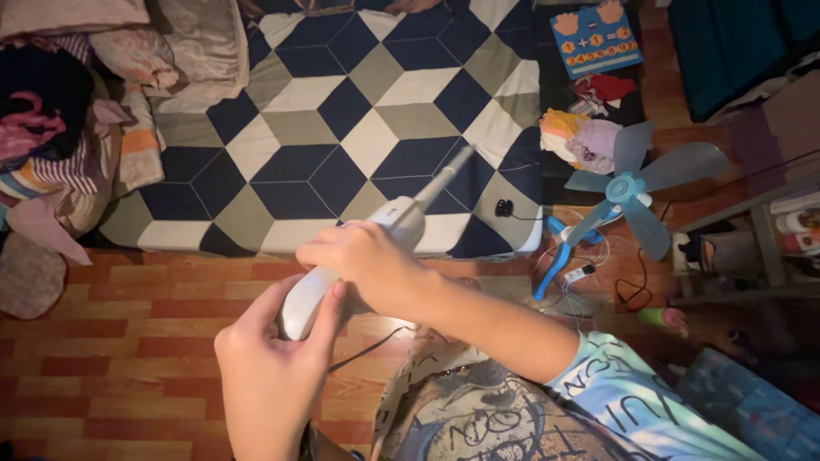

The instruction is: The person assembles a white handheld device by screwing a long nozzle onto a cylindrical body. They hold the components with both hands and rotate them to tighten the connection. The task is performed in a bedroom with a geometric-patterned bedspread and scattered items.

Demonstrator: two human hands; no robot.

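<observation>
A white, wand-shaped handheld device with a long thin tip points up and right over the mattress. My left hand grips its rounded handle end from below. My right hand wraps over the middle of its body, the arm reaching in from the lower right in a light blue printed sleeve. A dark cord hangs down from near the handle toward my lap.
A mattress with a blue, grey and white cube pattern lies ahead on the wood-look floor. Piled clothes sit at left. A small blue fan, cables, cloth bits and a counting toy board lie at right.
</observation>
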